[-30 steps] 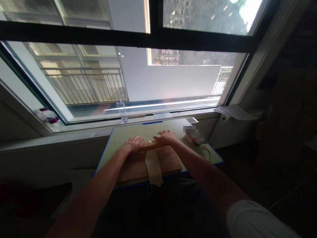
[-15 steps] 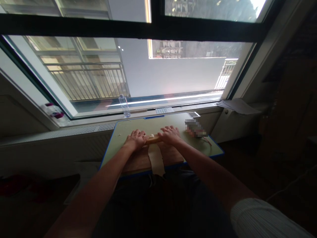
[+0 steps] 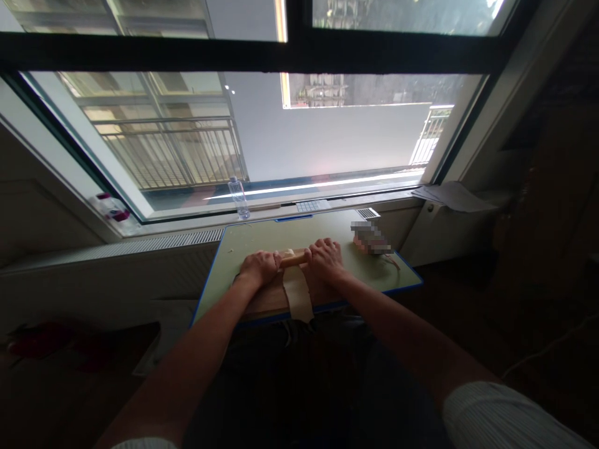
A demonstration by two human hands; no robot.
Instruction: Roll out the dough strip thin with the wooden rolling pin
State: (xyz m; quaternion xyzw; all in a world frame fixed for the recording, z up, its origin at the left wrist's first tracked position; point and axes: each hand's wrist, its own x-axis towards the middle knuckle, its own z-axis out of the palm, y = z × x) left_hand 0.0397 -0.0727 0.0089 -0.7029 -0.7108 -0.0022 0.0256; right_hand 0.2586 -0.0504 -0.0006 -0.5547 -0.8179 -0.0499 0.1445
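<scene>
Gripping a rolling pin (image 3: 294, 261) across a dough strip (image 3: 298, 296)
Left hand (image 3: 262, 267) and right hand (image 3: 326, 257) are curling round opposite pin ends, probably balancing pressure; the dough strip is lying on the wooden board (image 3: 267, 300), its near end overhanging the near edge.

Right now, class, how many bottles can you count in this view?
2. One clear bottle stands on the windowsill beyond the table; the purple-labelled bottle is toward the windowsill's left end. Others could be hidden in the dark lower areas.
</scene>
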